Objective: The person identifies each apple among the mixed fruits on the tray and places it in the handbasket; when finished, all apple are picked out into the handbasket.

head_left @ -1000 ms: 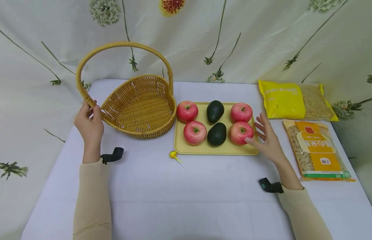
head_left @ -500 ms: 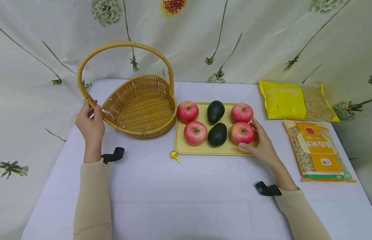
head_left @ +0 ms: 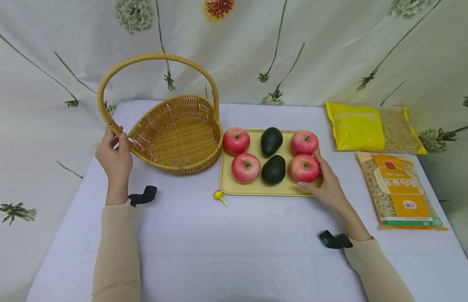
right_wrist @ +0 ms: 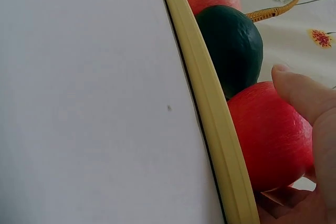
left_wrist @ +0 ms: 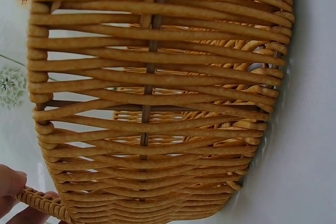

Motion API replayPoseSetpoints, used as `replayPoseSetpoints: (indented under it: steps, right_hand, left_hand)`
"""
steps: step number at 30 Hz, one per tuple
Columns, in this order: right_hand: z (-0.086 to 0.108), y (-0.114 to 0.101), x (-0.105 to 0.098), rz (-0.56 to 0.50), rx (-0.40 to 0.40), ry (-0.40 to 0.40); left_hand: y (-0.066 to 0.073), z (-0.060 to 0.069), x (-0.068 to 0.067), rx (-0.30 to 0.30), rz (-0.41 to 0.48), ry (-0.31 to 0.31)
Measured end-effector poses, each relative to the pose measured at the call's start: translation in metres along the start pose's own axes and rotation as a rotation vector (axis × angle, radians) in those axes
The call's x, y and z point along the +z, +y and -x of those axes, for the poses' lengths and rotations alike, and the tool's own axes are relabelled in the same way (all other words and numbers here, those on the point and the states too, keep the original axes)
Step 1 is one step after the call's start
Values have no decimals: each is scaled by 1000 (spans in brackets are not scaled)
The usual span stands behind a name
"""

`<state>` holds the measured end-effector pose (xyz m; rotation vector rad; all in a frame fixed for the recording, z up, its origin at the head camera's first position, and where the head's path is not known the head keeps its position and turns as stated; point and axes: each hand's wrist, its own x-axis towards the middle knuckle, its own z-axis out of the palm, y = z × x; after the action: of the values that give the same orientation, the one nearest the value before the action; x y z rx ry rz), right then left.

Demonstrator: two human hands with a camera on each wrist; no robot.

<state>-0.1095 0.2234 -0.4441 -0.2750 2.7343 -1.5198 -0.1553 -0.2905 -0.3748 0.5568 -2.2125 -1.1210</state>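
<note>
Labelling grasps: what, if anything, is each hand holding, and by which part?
Left hand: basket handle, near its left end. Right hand: at right side of the near-right apple; grip can't be told.

Snug beige fabric sleeves (head_left: 118,247), kinda plain, ending behind the fingers (head_left: 108,137), plus chunky bent black wrist cams (head_left: 145,195).

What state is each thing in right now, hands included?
Wicker basket: upright, empty, handle up.
Left hand: gripping the handle low down.
Yellow tray: flat, loaded.
Four apples: whole where visible, on the tray.
Two avocados: likewise, between the apples.
Right hand: curled around the near right apple.
Yellow pasta bag: lying flat, looks sealed.
Orange-labelled food bag: lying flat, looks sealed.
Lollipop: lying loose, wrapper apparently on.
</note>
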Motion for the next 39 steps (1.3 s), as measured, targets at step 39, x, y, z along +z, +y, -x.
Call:
replayPoseSetpoints:
  steps: [39]
  right_hand:
    - [2, -17, -4, -56, -54, 114]
  left_hand:
    - [-2, -2, 1, -4, 22, 6]
